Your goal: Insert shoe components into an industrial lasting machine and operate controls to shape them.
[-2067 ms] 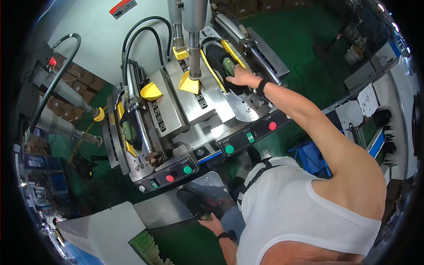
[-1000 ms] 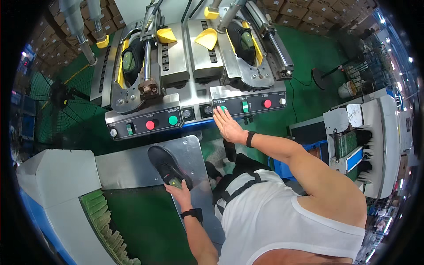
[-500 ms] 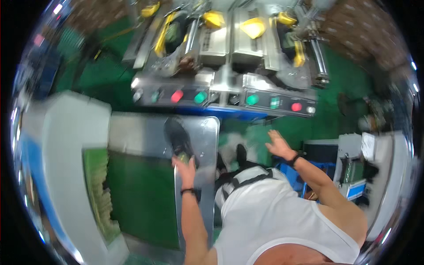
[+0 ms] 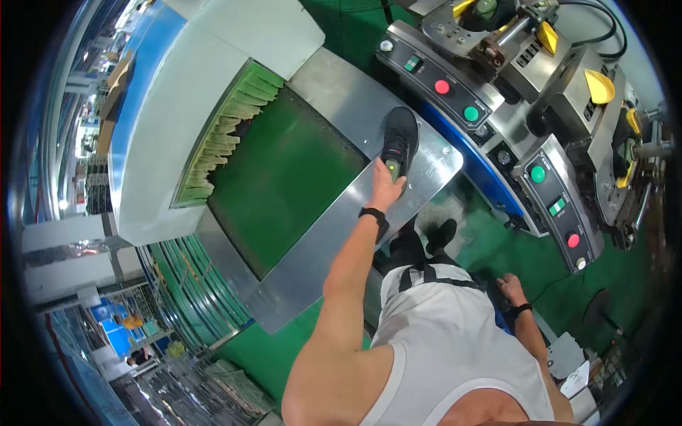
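Centre of frame: left hand (image 4: 386, 190) gripping heel of black shoe (image 4: 399, 140) lying flat on steel table (image 4: 320, 234) beside green conveyor belt (image 4: 280, 177). Lower right: right hand (image 4: 510, 289) hanging at hip, fingers loosely curled, holding nothing.

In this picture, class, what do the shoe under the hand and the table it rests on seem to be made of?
Black shoe: probably knit or mesh fabric, matte, with laces, gripped at the heel by the left hand. Table: seemingly brushed steel, grey with a soft sheen and faint reflections.
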### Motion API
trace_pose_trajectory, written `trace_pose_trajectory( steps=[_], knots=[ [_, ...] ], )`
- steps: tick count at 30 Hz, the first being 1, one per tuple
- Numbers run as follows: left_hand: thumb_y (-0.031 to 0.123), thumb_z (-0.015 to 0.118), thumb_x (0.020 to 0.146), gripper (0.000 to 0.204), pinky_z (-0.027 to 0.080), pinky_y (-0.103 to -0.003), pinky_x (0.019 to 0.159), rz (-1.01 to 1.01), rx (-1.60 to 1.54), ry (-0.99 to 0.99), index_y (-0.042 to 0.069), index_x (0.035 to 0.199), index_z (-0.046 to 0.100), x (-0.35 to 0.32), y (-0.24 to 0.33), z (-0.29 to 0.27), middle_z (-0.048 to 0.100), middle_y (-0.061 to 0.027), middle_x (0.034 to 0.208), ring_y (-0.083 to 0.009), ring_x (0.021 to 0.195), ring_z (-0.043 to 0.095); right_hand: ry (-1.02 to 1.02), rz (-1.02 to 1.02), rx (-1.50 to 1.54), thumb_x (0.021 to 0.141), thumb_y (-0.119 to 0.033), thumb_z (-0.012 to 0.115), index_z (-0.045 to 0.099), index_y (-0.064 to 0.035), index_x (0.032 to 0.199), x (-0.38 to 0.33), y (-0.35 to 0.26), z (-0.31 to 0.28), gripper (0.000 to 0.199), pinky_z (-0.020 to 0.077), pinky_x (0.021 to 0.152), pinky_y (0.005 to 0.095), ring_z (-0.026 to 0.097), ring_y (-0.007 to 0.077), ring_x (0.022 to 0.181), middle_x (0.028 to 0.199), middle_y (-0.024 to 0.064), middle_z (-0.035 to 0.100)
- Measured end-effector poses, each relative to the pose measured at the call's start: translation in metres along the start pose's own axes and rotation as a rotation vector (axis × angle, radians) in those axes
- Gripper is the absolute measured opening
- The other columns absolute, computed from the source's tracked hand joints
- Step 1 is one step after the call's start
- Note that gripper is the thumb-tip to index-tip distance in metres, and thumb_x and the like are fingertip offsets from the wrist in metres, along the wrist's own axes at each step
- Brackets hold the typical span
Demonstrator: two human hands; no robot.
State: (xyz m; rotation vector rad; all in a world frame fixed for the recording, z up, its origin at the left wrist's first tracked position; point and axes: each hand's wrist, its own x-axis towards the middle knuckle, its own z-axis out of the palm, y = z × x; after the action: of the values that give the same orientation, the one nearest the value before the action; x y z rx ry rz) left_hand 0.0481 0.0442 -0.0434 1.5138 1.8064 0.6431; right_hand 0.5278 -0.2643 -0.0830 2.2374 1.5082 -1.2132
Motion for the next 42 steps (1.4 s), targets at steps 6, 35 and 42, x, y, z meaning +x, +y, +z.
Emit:
trace_pose_trajectory(
  steps=[6,35,42],
  knots=[
    [0.028,0.082,0.081,0.101,0.037,-0.05,0.112,-0.093,-0.037,0.067,-0.015,0.148,0.019,-0.022,0.017,0.034,0.04,-0.0378,0.142,-0.0494,0.132,0.042,0.135,-0.268,0.304,0.091,-0.031,0.069,0.058,0.0086,0.13,0.08,-0.171,-0.083,0.057,0.0485,0.105,0.0437,0.061,0.0378,0.125,0.13,0.0291,0.063],
    [0.037,0.053,0.1,0.049,0.046,-0.05,0.105,-0.456,0.739,0.055,0.004,0.136,0.06,0.408,-0.38,-0.487,0.056,-0.0258,0.14,-0.0441,0.126,0.057,0.511,-0.456,0.123,0.08,-0.017,0.08,0.033,0.0029,0.148,0.138,-0.51,-0.025,0.085,0.0345,0.115,0.0452,0.042,0.0392,0.137,0.148,0.024,0.038],
    [0.065,0.055,0.093,0.077,0.039,-0.042,0.111,-0.61,0.153,-0.411,0.011,0.148,0.051,0.402,-0.373,-0.5,0.053,-0.009,0.15,-0.0272,0.131,0.054,0.524,-0.484,0.154,0.082,-0.023,0.079,0.033,0.0025,0.148,0.138,-0.508,-0.025,0.084,0.0329,0.116,0.0453,0.041,0.0382,0.138,0.147,0.0237,0.038]
  ],
)
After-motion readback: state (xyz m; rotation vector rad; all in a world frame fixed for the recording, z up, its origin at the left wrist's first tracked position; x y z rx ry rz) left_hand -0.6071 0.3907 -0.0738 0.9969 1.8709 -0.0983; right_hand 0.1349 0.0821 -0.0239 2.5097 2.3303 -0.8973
